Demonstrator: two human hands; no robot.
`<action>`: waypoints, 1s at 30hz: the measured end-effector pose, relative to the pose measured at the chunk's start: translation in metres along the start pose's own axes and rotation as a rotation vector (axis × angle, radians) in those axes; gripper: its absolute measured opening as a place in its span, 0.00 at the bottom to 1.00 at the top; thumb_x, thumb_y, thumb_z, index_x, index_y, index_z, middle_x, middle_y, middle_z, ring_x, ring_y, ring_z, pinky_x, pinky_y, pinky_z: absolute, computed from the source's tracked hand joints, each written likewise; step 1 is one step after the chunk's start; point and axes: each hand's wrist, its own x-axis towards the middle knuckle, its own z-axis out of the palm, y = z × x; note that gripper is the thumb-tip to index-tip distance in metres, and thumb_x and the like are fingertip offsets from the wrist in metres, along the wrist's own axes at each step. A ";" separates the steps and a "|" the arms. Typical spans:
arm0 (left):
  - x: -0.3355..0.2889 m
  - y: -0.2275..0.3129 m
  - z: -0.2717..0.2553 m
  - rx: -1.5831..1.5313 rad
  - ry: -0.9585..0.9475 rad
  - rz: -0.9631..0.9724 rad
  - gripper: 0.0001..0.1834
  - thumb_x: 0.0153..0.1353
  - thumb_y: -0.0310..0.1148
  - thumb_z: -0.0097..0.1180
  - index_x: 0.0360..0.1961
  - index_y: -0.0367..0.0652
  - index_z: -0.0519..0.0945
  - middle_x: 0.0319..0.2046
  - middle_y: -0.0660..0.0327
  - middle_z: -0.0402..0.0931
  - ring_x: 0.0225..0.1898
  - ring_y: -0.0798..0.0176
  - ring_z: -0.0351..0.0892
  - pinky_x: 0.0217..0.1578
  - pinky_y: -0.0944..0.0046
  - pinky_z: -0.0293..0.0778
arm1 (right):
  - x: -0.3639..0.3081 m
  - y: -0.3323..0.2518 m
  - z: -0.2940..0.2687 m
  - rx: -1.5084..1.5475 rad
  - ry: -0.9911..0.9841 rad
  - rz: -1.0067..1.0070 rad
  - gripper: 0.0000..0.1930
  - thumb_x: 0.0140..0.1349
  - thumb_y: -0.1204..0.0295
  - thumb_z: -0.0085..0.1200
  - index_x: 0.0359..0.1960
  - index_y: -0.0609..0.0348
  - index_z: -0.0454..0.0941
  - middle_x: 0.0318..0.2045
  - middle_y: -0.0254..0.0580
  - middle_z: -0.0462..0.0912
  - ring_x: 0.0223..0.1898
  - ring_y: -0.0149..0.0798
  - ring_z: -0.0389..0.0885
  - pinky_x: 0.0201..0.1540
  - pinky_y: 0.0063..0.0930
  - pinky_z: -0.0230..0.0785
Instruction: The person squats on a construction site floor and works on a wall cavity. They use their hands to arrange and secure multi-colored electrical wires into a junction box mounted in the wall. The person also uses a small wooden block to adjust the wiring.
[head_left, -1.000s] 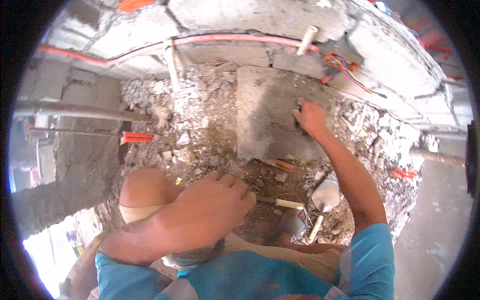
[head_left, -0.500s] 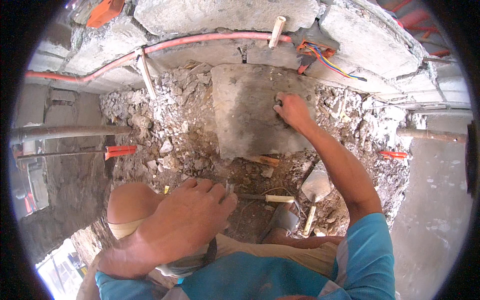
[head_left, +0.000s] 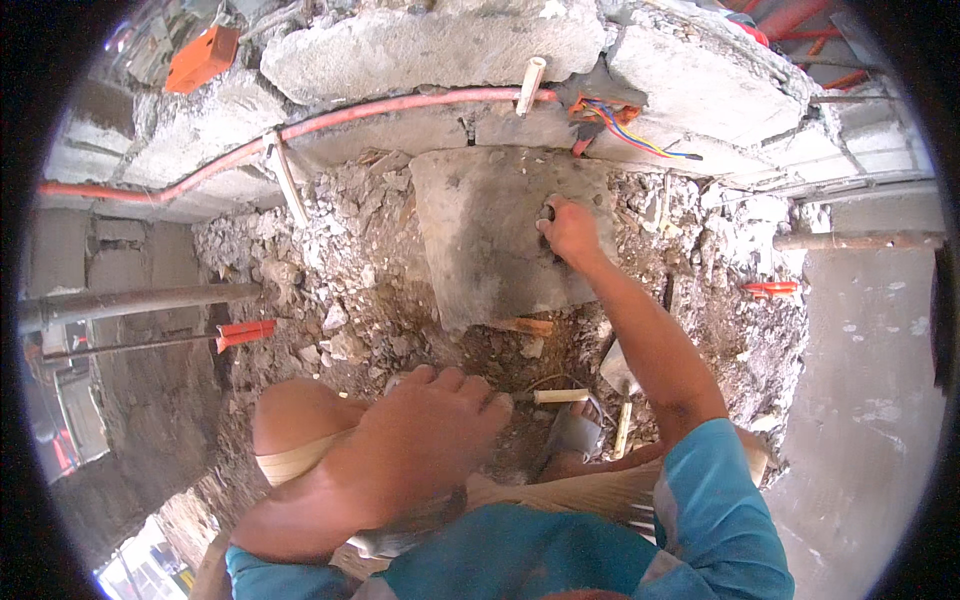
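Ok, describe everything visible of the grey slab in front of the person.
The slab is broad, flat-faced and roughly four-sided, with uneven edges. Its stained grey surface looks like concrete or mortar, darker across the middle. It sits amid rubble, its far edge near the foot of the block wall; its exact tilt is unclear. The right hand is over its right part, apparently touching it.

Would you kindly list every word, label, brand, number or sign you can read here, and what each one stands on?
I can read none: no lettering shows on the grey slab, the trowel or the orange block.
Things in the bright gap at lower left are too blurred to tell.
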 end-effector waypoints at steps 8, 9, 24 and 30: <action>0.012 -0.011 -0.016 -0.012 -0.065 0.005 0.23 0.66 0.42 0.62 0.58 0.41 0.81 0.49 0.52 0.83 0.54 0.48 0.83 0.54 0.49 0.80 | -0.020 0.003 0.011 0.067 0.146 -0.016 0.18 0.57 0.67 0.71 0.46 0.64 0.86 0.36 0.66 0.87 0.42 0.67 0.87 0.48 0.55 0.79; 0.014 -0.014 -0.016 -0.007 -0.114 -0.004 0.25 0.68 0.45 0.62 0.60 0.43 0.80 0.51 0.53 0.82 0.56 0.47 0.83 0.55 0.49 0.81 | -0.020 0.000 0.010 0.106 0.150 0.053 0.18 0.57 0.67 0.71 0.47 0.63 0.85 0.35 0.65 0.87 0.41 0.65 0.87 0.47 0.54 0.79; 0.023 -0.052 0.005 -0.086 -0.187 -0.180 0.26 0.65 0.44 0.66 0.60 0.41 0.81 0.49 0.47 0.84 0.54 0.40 0.85 0.55 0.44 0.82 | 0.072 -0.060 -0.021 2.211 0.288 0.344 0.20 0.82 0.69 0.46 0.68 0.68 0.64 0.65 0.59 0.72 0.62 0.62 0.79 0.60 0.55 0.83; 0.052 -0.063 0.012 -0.057 -0.121 -0.130 0.21 0.65 0.43 0.66 0.51 0.39 0.85 0.45 0.47 0.85 0.51 0.40 0.86 0.53 0.44 0.83 | 0.119 0.042 0.033 1.440 0.440 0.032 0.18 0.83 0.73 0.43 0.68 0.68 0.62 0.67 0.59 0.69 0.64 0.66 0.77 0.66 0.60 0.80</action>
